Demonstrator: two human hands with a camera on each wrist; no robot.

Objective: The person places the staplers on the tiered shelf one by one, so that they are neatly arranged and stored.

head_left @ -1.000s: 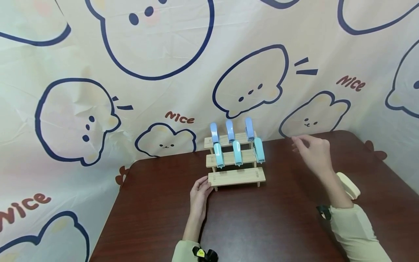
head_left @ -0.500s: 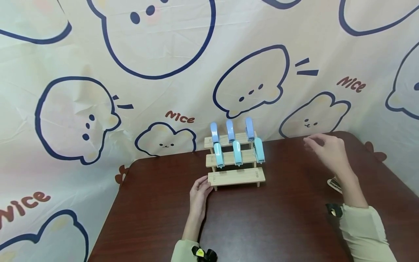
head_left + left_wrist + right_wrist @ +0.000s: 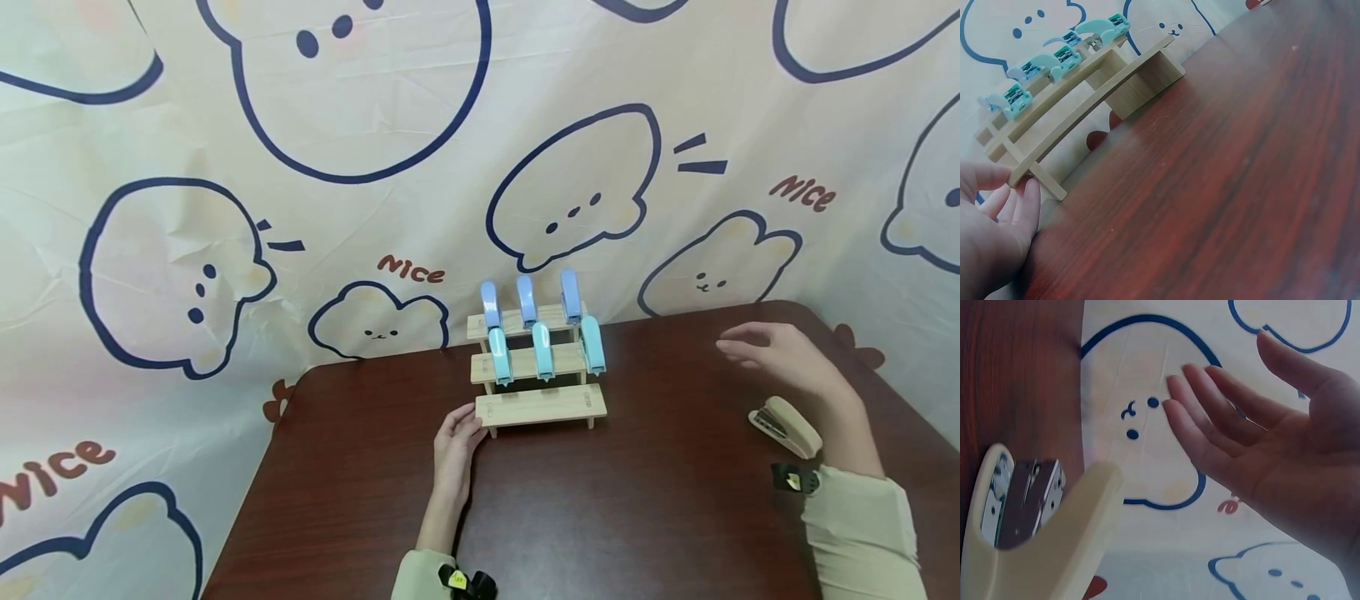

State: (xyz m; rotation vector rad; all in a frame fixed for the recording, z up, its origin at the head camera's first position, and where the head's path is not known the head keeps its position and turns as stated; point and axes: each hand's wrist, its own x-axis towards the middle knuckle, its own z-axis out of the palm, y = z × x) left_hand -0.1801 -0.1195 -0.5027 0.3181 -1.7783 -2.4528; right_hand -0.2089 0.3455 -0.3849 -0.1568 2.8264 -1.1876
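Note:
A three-step wooden stand [image 3: 540, 407] rests on the table near the back wall. Three turquoise staplers [image 3: 543, 350] sit across its middle step and three blue-violet staplers [image 3: 527, 300] across the top one; the lowest step is bare. My left hand [image 3: 453, 450] pinches the left end of that lowest step, thumb over and fingers under the board in the left wrist view. To the right lies a cream stapler [image 3: 787, 427], its jaws apart in the right wrist view. My right hand [image 3: 791, 362] hovers just beyond it, fingers spread and holding nothing.
The dark wood table [image 3: 637, 500] ends at a cloth backdrop [image 3: 420, 208] printed with cartoon outlines, which also closes off both sides. Dark wrist cameras [image 3: 468, 581] are strapped over the pale sleeves.
My right hand has moved right and a little nearer, its fingers loosening, and the forearm has uncovered the cream stapler. The left hand, the stand and its staplers stay put.

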